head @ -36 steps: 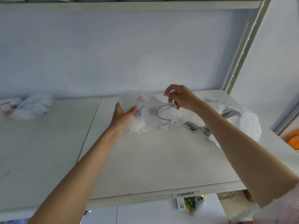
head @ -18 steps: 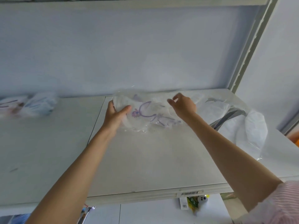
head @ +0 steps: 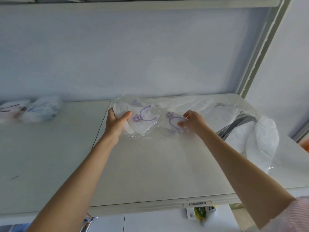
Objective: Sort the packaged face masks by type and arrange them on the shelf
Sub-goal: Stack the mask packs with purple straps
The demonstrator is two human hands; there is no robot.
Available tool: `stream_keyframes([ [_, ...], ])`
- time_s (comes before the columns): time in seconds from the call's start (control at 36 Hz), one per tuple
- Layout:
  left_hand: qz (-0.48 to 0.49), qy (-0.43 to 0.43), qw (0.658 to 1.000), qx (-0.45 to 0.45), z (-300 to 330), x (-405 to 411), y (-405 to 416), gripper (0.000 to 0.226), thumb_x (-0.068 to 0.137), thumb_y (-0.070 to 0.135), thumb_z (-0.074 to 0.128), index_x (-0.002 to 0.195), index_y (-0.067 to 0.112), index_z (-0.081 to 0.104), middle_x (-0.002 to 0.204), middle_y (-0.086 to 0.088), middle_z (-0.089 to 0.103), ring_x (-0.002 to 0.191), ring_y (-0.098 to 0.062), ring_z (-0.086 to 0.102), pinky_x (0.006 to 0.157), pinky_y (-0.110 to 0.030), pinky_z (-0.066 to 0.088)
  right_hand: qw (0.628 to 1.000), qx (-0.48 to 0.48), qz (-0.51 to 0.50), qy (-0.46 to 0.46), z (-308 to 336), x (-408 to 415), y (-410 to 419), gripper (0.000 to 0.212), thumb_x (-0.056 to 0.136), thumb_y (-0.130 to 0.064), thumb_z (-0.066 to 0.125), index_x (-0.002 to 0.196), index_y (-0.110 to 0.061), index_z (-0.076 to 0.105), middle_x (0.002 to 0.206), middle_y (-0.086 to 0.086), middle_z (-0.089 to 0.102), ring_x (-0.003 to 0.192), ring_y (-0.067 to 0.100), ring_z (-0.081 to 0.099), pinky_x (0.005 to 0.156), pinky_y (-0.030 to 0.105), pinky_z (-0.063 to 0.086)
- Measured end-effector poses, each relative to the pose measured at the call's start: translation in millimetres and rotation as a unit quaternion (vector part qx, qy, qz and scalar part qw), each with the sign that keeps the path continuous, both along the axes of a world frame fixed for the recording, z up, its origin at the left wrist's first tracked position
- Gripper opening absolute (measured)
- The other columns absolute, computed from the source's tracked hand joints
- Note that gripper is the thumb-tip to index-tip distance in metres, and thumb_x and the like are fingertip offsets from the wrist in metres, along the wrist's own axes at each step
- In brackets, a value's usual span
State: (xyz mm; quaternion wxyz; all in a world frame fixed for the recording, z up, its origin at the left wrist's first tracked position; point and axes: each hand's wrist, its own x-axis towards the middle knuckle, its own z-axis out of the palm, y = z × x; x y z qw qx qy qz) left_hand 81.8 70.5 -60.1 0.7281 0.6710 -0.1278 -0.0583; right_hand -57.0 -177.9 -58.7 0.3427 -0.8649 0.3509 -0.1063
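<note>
Clear plastic mask packs with purple cartoon prints at back of white shelf [head: 158, 173] | left hand [head: 117, 125] grips one pack [head: 142, 119], thumb on top | right hand [head: 192, 122] pinches second pack [head: 172, 119] beside it | more packs [head: 30, 109] far left

Two clear-wrapped packs of white face masks printed with a purple cartoon rabbit and purple ear loops lie near the back of the white shelf [head: 167, 164]. The left mask pack [head: 142, 120] is tilted up off the shelf, its left edge gripped. The right mask pack [head: 173, 122] sits just beside it, lying flatter. To the right, plain white masks in a loose clear bag [head: 257, 139] spread over the shelf's right end. At far left lies a blurred heap of wrapped masks [head: 31, 108].
</note>
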Motion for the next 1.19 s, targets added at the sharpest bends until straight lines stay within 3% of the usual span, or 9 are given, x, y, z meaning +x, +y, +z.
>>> stream_keyframes([
  [0.11, 0.007, 0.002, 1.0, 0.001, 0, 2, 4, 0.038, 0.084, 0.012, 0.073, 0.113, 0.015, 0.048, 0.101, 0.002, 0.062, 0.091, -0.015, 0.062, 0.083, -0.03, 0.052, 0.956, 0.219, -0.024, -0.196, 14, -11, -10, 0.034, 0.079, -0.001, 0.072, 0.108, -0.011, 0.058, 0.086, 0.013, 0.058, 0.063, 0.018, 0.053, 0.048, 0.019, 0.046],
  [0.25, 0.015, 0.002, 1.0, -0.007, 3, -1, 0, 0.038, 0.085, 0.012, 0.073, 0.113, 0.015, 0.047, 0.097, 0.004, 0.06, 0.086, -0.012, 0.061, 0.074, -0.024, 0.051, 0.885, 0.338, 0.081, -0.31, 48, -26, -23, 0.051, 0.081, 0.013, 0.063, 0.126, -0.009, 0.053, 0.103, 0.015, 0.053, 0.085, 0.017, 0.062, 0.071, 0.017, 0.055],
  [0.44, -0.03, 0.007, 0.999, -0.025, 8, -19, -20, 0.046, 0.084, 0.011, 0.073, 0.123, 0.01, 0.048, 0.103, -0.003, 0.065, 0.086, -0.016, 0.066, 0.068, -0.025, 0.054, 0.927, 0.235, 0.221, -0.192, 69, -12, 9, 0.063, 0.077, 0.013, 0.067, 0.127, -0.02, 0.052, 0.119, 0.008, 0.051, 0.079, 0.015, 0.06, 0.076, 0.019, 0.051],
  [0.58, -0.058, 0.001, 0.998, -0.031, 8, -27, -27, 0.045, 0.086, 0.013, 0.072, 0.124, 0.013, 0.047, 0.11, -0.005, 0.065, 0.094, -0.018, 0.065, 0.078, -0.03, 0.054, 0.956, 0.164, 0.2, -0.141, 63, 6, 28, 0.073, 0.072, 0.005, 0.076, 0.133, -0.024, 0.049, 0.132, 0.008, 0.046, 0.091, 0.019, 0.056, 0.088, 0.03, 0.047],
  [0.75, -0.073, -0.009, 0.997, -0.022, 12, -30, -27, 0.049, 0.081, 0.009, 0.075, 0.123, 0.011, 0.048, 0.106, -0.001, 0.065, 0.088, -0.012, 0.066, 0.069, -0.022, 0.054, 0.966, 0.096, 0.168, -0.173, 52, 15, 40, 0.078, 0.07, -0.003, 0.079, 0.137, -0.022, 0.044, 0.133, 0.008, 0.041, 0.094, 0.016, 0.049, 0.076, 0.022, 0.043],
  [0.89, -0.06, -0.011, 0.998, -0.033, 13, -26, -24, 0.046, 0.082, 0.005, 0.074, 0.12, 0.012, 0.049, 0.107, -0.004, 0.065, 0.091, -0.015, 0.066, 0.073, -0.025, 0.054, 0.942, 0.251, 0.081, -0.208, 41, 8, 38, 0.075, 0.08, -0.036, 0.074, 0.142, -0.021, 0.036, 0.134, 0.004, 0.041, 0.114, 0.019, 0.051, 0.083, 0.024, 0.044],
  [0.94, -0.066, -0.013, 0.997, -0.034, 13, -26, -25, 0.042, 0.083, 0.005, 0.073, 0.117, 0.014, 0.051, 0.106, -0.002, 0.066, 0.091, -0.013, 0.066, 0.074, -0.024, 0.054, 0.917, 0.345, 0.11, -0.167, 38, 5, 41, 0.067, 0.083, -0.041, 0.07, 0.138, -0.016, 0.042, 0.123, 0.006, 0.054, 0.099, 0.019, 0.06, 0.077, 0.026, 0.049],
  [1.06, -0.073, -0.021, 0.997, -0.016, 11, -30, -32, 0.038, 0.085, 0.006, 0.071, 0.116, 0.014, 0.05, 0.103, 0.0, 0.065, 0.089, -0.011, 0.065, 0.069, -0.019, 0.052, 0.874, 0.411, 0.207, -0.158, 32, 5, 58, 0.013, 0.097, -0.021, 0.053, 0.09, -0.01, 0.056, 0.061, -0.007, 0.06, 0.047, 0.003, 0.055, 0.04, 0.014, 0.039],
  [1.19, -0.095, 0.066, 0.992, -0.046, 17, -38, -42, 0.04, 0.078, 0.014, 0.067, 0.112, 0.018, 0.047, 0.102, -0.002, 0.064, 0.085, -0.016, 0.064, 0.058, -0.024, 0.05, 0.903, 0.333, 0.157, -0.221, 31, 18, 78, 0.024, 0.094, -0.008, 0.057, 0.071, -0.015, 0.054, 0.045, -0.012, 0.049, 0.037, 0.0, 0.04, 0.036, 0.012, 0.03],
])
